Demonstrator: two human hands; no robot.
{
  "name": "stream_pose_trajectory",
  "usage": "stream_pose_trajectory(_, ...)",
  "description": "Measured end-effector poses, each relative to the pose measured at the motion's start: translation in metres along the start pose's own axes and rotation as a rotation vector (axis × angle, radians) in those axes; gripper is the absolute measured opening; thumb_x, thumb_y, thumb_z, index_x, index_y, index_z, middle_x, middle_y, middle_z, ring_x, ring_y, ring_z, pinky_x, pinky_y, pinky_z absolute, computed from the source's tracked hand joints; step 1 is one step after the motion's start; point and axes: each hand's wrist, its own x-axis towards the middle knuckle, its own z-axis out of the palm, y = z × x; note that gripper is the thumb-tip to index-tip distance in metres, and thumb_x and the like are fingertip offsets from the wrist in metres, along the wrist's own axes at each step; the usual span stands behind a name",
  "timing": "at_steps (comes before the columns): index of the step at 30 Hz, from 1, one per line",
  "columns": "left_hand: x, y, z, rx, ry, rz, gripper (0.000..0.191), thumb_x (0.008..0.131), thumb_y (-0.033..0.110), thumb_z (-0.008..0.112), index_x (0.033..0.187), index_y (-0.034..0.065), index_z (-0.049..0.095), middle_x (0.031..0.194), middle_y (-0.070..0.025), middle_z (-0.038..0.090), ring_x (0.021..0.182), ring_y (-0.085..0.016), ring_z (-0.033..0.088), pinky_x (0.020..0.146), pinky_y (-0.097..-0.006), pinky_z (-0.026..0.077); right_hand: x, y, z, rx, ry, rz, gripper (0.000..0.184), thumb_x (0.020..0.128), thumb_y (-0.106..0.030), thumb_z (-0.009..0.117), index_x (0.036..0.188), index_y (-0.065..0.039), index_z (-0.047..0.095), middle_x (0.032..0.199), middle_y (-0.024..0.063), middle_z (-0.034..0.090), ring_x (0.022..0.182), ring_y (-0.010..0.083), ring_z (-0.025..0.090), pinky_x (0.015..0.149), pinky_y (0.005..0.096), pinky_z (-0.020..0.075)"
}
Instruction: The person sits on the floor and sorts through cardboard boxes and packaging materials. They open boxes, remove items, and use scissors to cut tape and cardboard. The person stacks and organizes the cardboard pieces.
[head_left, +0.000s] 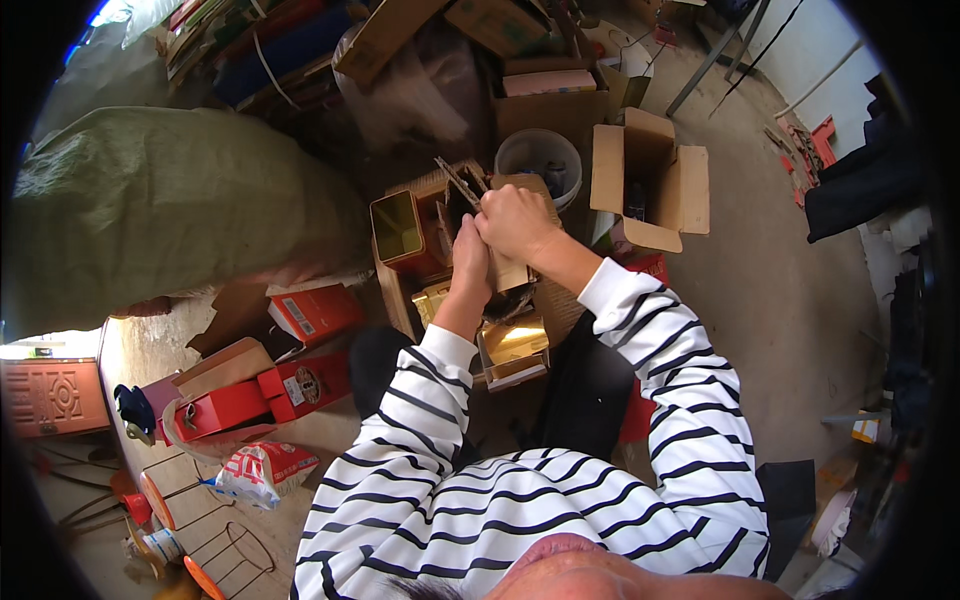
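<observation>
My right hand (517, 217) is closed in a fist around a torn-edged strip of corrugated cardboard (459, 182). Pressed against it, my left hand (469, 255) has its fingers and thumb at the same cardboard; how firmly it grips is hidden. Below the hands shows a tan cardboard flap (511, 271), and whether it joins the strip cannot be told. Under both hands lies a large carton (390, 289) packed with smaller containers. Inside it are a red tin with a yellow-green interior (397, 229), a gold box (429, 300) and a shiny gold-lined box (514, 341).
A translucent plastic bucket (538, 142) and an open cardboard box (651, 180) stand beyond my right hand. Red boxes (300, 386) lie at left, near a plastic bag (266, 472) and a wire rack (232, 547). A big green sack (180, 202) bulges at upper left.
</observation>
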Motion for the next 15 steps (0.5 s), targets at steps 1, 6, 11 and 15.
stream_pose_trajectory(1, -0.004, 0.002, 0.002, 0.005, -0.024, 0.023, 0.05, 0.111, 0.047, 0.035, 0.127, 0.0076, 0.06, 0.127, -0.0107, 0.065, 0.111, -0.022, 0.064, 0.095, -0.0383, 0.052, 0.0, 0.002, 0.0, 0.03, -0.013, 0.0, 0.025, 0.089, -0.027, 0.067, 0.09, -0.005, 0.078, 0.088, 0.0211, 0.075, 0.087, 0.0408, 0.075, 0.079, 0.0521, 0.0601)
stream_pose_trajectory(6, -0.012, 0.003, 0.007, 0.087, 0.03, -0.064, 0.065, 0.108, 0.059, 0.038, 0.144, 0.007, 0.054, 0.14, -0.0108, 0.062, 0.126, -0.025, 0.06, 0.105, -0.0423, 0.047, -0.002, 0.003, 0.008, -0.021, -0.129, 0.029, 0.025, 0.09, -0.024, 0.066, 0.092, -0.002, 0.077, 0.09, 0.0244, 0.074, 0.09, 0.0467, 0.072, 0.08, 0.0553, 0.059)
stream_pose_trajectory(11, -0.005, -0.008, 0.002, 0.169, 0.064, -0.054, 0.066, 0.109, 0.053, 0.037, 0.143, -0.0013, 0.053, 0.137, -0.0137, 0.063, 0.119, -0.027, 0.063, 0.099, -0.0418, 0.05, 0.003, 0.015, 0.01, 0.097, -0.035, 0.022, 0.025, 0.091, -0.022, 0.066, 0.091, 0.002, 0.074, 0.09, 0.0287, 0.072, 0.09, 0.0497, 0.071, 0.083, 0.0569, 0.0579)
stream_pose_trajectory(15, 0.003, -0.022, -0.007, 0.358, 0.109, -0.03, 0.068, 0.105, 0.049, 0.041, 0.136, -0.0106, 0.055, 0.131, -0.0237, 0.063, 0.116, -0.033, 0.063, 0.096, -0.0451, 0.049, 0.001, 0.026, 0.01, 0.195, 0.003, 0.051, 0.029, 0.091, -0.022, 0.063, 0.088, 0.004, 0.073, 0.092, 0.0327, 0.07, 0.089, 0.0518, 0.069, 0.085, 0.0572, 0.0566)
